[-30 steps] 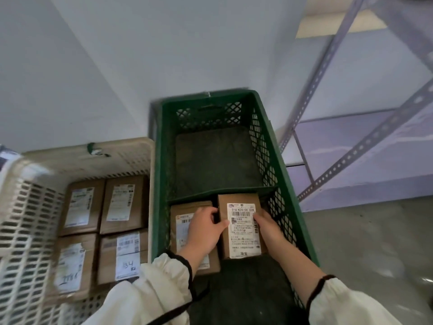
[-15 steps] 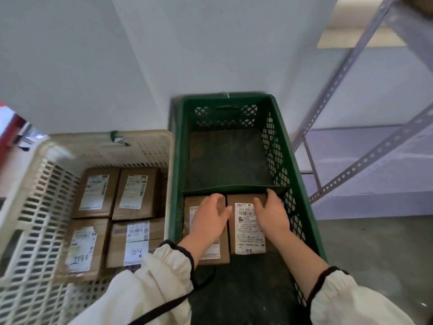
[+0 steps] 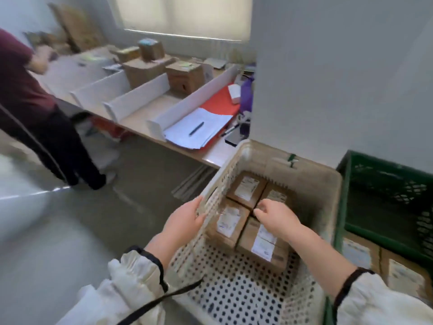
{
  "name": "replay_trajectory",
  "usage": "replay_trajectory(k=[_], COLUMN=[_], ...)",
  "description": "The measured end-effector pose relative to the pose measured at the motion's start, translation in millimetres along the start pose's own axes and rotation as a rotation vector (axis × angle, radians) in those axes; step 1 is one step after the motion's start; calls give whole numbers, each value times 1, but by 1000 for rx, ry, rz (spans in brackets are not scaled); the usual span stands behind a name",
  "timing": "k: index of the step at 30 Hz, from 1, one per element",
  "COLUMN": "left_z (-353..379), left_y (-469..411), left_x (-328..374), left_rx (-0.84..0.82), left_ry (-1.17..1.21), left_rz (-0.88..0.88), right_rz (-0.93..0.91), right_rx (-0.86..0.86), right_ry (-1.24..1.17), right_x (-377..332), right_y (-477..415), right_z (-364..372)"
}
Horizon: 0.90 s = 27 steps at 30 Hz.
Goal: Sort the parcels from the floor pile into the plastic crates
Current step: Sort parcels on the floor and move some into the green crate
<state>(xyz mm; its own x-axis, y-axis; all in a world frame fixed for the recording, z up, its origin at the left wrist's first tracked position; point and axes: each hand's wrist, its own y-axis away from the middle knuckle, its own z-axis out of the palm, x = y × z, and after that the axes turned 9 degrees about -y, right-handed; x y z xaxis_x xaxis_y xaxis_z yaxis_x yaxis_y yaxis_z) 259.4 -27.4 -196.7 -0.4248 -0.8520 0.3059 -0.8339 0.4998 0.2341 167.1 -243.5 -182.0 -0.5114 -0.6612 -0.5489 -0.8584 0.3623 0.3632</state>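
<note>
The cream perforated crate [image 3: 311, 171] holds four brown cardboard parcels [image 3: 228, 221] with white labels, lying flat two by two against its far wall. Touching its right side, the green crate [image 3: 386, 163] holds two similar labelled parcels [image 3: 405, 275] at its near end.

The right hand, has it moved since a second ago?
Yes. The right hand has left the green crate and shifted left; it is now over the parcels in the beige crate beside it.

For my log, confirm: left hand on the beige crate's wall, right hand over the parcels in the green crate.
Wrong crate: the head view shows the right hand over the parcels in the beige crate. The left hand is on its wall.
</note>
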Motion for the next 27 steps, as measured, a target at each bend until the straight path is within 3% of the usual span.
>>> replay_trajectory(k=[7,12,19,27], left_z=[-38,-19,66,149], left_y=[198,387,596,703], left_x=[-290,-405,-433,-402], left_rx=[117,226,390,637], left_ry=[33,264,582,912], left_rz=[-590,-1073,-1657,-2052], right_rz=[-360,-590,-953,-1364], right_rx=[-208,-497,-860,-1186], right_ry=[126,263,530,885], right_x=[-229,-357,-462,-525], right_y=[39,102,222,384], right_z=[188,322,491,607])
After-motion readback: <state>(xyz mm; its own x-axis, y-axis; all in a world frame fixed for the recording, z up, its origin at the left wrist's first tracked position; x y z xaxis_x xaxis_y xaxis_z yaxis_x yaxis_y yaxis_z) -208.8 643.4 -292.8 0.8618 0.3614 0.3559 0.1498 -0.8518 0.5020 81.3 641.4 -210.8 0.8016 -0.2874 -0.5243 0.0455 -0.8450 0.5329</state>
